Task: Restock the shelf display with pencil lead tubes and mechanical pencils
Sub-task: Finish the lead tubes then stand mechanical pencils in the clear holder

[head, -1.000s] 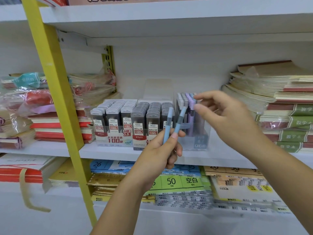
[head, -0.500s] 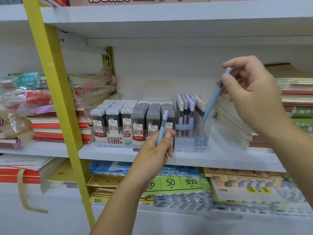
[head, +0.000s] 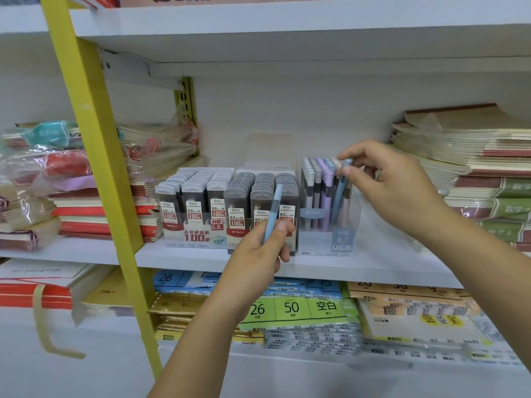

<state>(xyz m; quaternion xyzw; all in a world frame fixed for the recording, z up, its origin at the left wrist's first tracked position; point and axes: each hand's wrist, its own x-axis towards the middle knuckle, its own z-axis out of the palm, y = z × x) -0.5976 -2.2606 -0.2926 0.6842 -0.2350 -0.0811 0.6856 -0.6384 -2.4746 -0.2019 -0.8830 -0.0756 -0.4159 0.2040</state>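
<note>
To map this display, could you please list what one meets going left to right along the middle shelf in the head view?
Plastic-wrapped notebook packs → yellow upright → red notebook stack → 0.5 lead tube box → 0.7 lead tube box → clear mechanical pencil box → stacked notebooks.

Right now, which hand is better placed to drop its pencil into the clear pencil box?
Right. The right hand pinches a blue pencil by its top, tip down inside the clear pencil box. The left hand grips a second blue pencil lower, in front of the lead tube boxes.
</note>
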